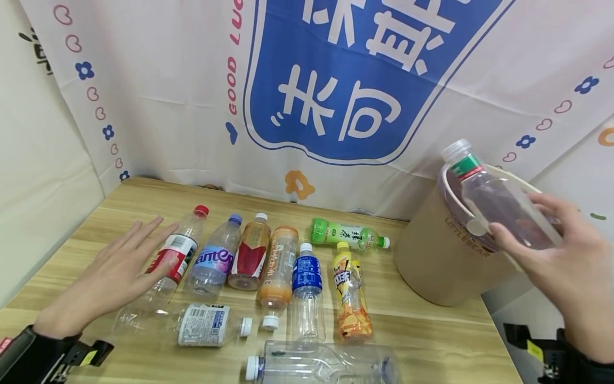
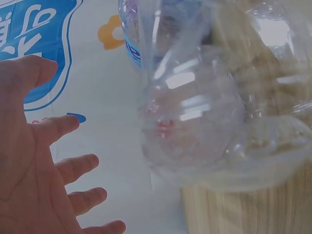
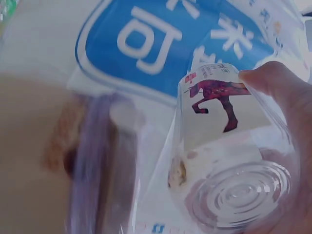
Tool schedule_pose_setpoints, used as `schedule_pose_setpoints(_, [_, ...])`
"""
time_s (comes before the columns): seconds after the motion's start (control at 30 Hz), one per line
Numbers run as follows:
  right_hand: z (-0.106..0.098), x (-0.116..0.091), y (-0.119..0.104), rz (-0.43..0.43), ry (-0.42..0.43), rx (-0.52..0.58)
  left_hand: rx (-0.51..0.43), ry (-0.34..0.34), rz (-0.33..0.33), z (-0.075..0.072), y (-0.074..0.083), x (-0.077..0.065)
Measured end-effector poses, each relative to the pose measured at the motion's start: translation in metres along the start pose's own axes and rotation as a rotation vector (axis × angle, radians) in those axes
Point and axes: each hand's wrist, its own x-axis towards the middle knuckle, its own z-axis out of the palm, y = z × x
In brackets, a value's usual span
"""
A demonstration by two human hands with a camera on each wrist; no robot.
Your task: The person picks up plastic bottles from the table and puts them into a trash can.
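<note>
White cloth with a blue printed panel (image 1: pixel 192 133) backs everything. Wood-grain table (image 1: pixel 422 341) in front. Tan bin (image 1: pixel 427 261) stands upright at the table's right end, purple-grey rim, pale handle along it.

Right hand (image 1: pixel 558 261) is by the bin, thumb on one side of a clear bottle (image 1: pixel 499 202), fingers on the other: pinching it near the base. Left hand (image 1: pixel 112 272) has fingers spread, holds nothing, hangs over the red-labelled bottle (image 1: pixel 179 253); contact there, can't tell.

Held bottle: tilted, neck away from the palm, green-and-red band near the neck, across the bin's mouth in the head view. Touching rim or not, can't tell; right wrist view shows the base toward the camera, rim off to the side.

For a clean release, my judgement: swing the base inward past rim and handle, tip the neck down, then let go over the middle. Thin plastic probably dents, so light pressure. Left hand best kept high, since bottles could roll.

Rest, big to small: large clear bottle (image 1: pixel 331 362) lying at the near edge, white-labelled bottle (image 1: pixel 203 325) lying behind it, orange bottle (image 1: pixel 280 266) in the row, green bottle (image 1: pixel 345 234) lying near the bin.
</note>
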Motion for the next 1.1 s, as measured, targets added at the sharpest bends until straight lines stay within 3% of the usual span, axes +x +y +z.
schedule_pose_setpoints(0.1, [-0.005, 0.010, 0.013, 0.090, 0.014, -0.024, -0.004, -0.002, -0.001, 0.000, 0.001, 0.000])
schedule_pose_setpoints(0.17, [-0.007, 0.015, 0.025, 0.103, 0.027, -0.047, -0.009, -0.001, -0.003, 0.000, 0.002, 0.000])
schedule_pose_setpoints(0.4, [-0.012, 0.028, 0.052, 0.224, -0.053, -0.104, -0.002, 0.006, 0.007, 0.000, 0.000, -0.003])
schedule_pose_setpoints(0.77, [-0.009, 0.041, 0.074, 0.226, -0.154, -0.140, 0.008, 0.028, 0.037, 0.001, -0.002, -0.006])
schedule_pose_setpoints(1.1, [-0.001, 0.059, 0.076, 0.177, -0.437, -0.329, -0.002, 0.024, 0.012, 0.000, 0.001, -0.005])
